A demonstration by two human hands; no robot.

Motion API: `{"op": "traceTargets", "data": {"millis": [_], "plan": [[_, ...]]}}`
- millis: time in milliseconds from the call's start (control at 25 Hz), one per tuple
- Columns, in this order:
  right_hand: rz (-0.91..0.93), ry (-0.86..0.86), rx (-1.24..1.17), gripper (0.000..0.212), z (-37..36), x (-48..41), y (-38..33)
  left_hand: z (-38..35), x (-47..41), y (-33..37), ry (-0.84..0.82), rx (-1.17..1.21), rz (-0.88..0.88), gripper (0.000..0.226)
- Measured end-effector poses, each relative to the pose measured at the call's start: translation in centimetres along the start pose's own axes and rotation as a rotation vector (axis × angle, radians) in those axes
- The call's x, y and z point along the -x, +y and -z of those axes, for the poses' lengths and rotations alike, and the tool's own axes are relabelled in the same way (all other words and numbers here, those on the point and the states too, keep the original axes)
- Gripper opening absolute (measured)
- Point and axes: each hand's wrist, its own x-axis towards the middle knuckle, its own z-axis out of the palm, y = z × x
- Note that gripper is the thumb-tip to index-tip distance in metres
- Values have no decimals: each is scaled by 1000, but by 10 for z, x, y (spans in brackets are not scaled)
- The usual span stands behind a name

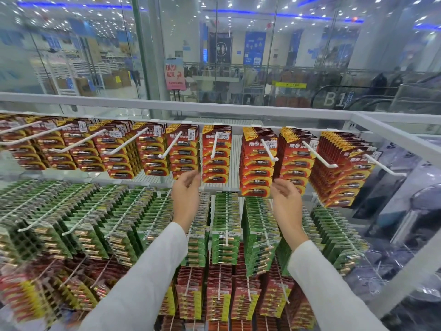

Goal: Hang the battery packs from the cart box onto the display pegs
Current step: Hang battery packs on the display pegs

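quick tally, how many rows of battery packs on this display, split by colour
red pack rows: 2, the top row and the bottom row
green pack rows: 1, the middle row
total: 3 rows
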Motion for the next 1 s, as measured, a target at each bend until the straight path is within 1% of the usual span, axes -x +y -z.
{"op": "traceTargets", "data": {"millis": [160, 240, 360, 480, 680, 840, 1000], "plan": [[-21, -11, 47, 18, 32, 42, 9, 17, 51, -9, -64, 85, 54, 19], [-53, 0, 65, 18, 51, 69, 23, 21, 82, -15, -102, 121, 85, 18], [-106, 79, 91, 18, 88, 110, 53, 17, 129, -29, -185, 122, 136, 19], [-182, 158, 111, 18, 127, 154, 85, 9, 172, -45, -271, 96, 143, 20], [-360, 339, 165, 17, 217, 232, 140, -29, 249, -84, -449, 8, 295, 17], [-510, 499, 157, 15, 286, 286, 178, -73, 317, -109, -616, -51, 357, 15], [-650, 560, 179, 23, 357, 327, 207, -133, 393, -134, -729, -114, 402, 17]]}}
